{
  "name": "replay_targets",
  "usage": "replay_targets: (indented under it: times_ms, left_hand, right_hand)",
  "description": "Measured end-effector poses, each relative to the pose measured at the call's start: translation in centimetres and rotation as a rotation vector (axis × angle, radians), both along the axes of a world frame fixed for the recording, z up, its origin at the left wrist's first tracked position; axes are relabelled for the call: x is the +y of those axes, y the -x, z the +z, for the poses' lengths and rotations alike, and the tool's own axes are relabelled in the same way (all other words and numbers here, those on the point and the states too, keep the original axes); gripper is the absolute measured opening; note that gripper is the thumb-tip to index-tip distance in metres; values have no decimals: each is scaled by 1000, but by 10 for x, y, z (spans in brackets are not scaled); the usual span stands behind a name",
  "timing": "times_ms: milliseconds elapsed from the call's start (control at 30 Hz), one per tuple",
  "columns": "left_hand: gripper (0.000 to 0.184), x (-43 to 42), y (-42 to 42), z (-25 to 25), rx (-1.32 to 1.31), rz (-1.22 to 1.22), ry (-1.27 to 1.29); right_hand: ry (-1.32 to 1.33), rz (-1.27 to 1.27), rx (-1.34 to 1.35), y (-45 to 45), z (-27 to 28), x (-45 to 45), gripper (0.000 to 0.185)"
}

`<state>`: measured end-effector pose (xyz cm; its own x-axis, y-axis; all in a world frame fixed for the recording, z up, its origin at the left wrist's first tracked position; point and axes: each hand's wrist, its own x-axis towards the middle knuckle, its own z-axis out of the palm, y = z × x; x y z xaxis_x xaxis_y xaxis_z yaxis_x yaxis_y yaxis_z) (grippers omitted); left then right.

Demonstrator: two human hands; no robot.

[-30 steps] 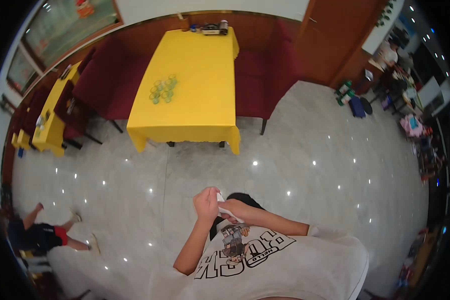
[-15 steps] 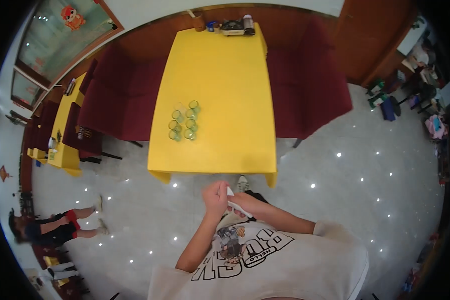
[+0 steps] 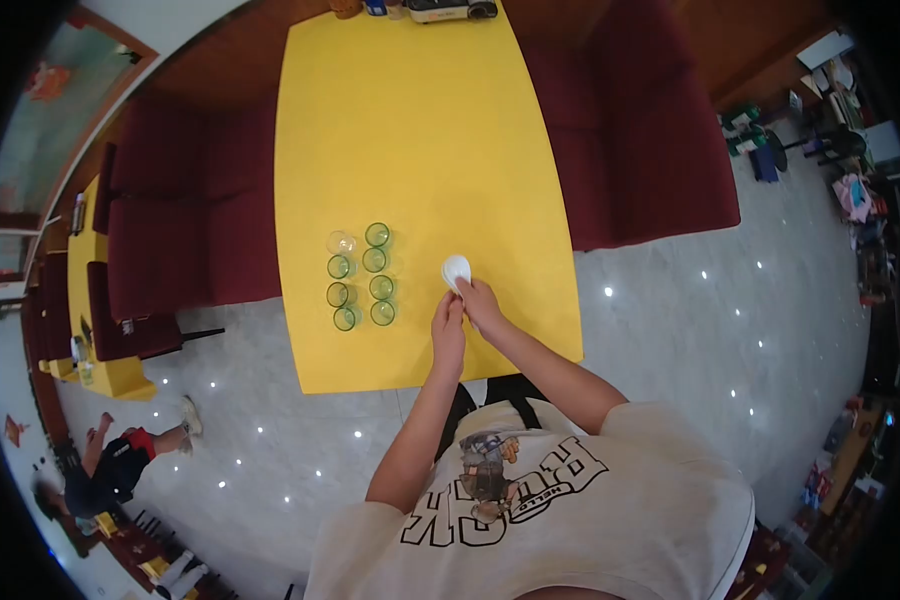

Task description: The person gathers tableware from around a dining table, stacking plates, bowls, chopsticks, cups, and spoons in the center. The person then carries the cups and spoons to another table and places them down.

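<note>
A small white rounded object, like a spoon or small dish [image 3: 456,270], is held over the yellow table [image 3: 410,130]. My right hand [image 3: 481,304] grips its near end, fingers closed round it. Close beside, my left hand [image 3: 449,325] reaches up to the object's lower end; its fingers are together, and whether they grip the object is hard to tell. To the left of my hands, several green-rimmed glasses [image 3: 381,287] stand in two columns on the yellow cloth, along with a clearer glass [image 3: 341,243] at the back left.
Dark red seats flank the table on the left [image 3: 190,230] and right [image 3: 650,140]. At its far edge sit a portable stove [image 3: 450,10] and small containers. Another person [image 3: 120,465] is at the lower left, near a second yellow table [image 3: 87,260].
The view has come closer to the table. My hands have moved from in front of my shirt to over the near part of the table, with the white object now stretched forward.
</note>
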<state>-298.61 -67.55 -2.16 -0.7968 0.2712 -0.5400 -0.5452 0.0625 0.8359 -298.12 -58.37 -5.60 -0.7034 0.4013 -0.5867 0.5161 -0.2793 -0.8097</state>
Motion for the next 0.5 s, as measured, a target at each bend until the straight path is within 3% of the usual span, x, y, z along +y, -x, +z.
replay_targets:
  times_ms: [67,167,267,367,500]
  left_hand:
    - [38,4,25,-27,17,-8,-100]
    - [38,11,69,-25,-42,-30,-86]
    - [38,18,105,-38,-16,-90,-101]
    - [38,26,116,-36,-110,37,-216]
    - [42,19,128,-36,-248,6,-281]
  right_hand:
    - [-61,-18,-51,33,-10,-2,45]
    - [-292,-104,-136,77,-41,-1,47]
    - [-304,-67,-210,109,-43,8,47]
    - [-463,-114,-224,123,-39,9,46]
    - [-606,-83,-304,130,-26,-3,48]
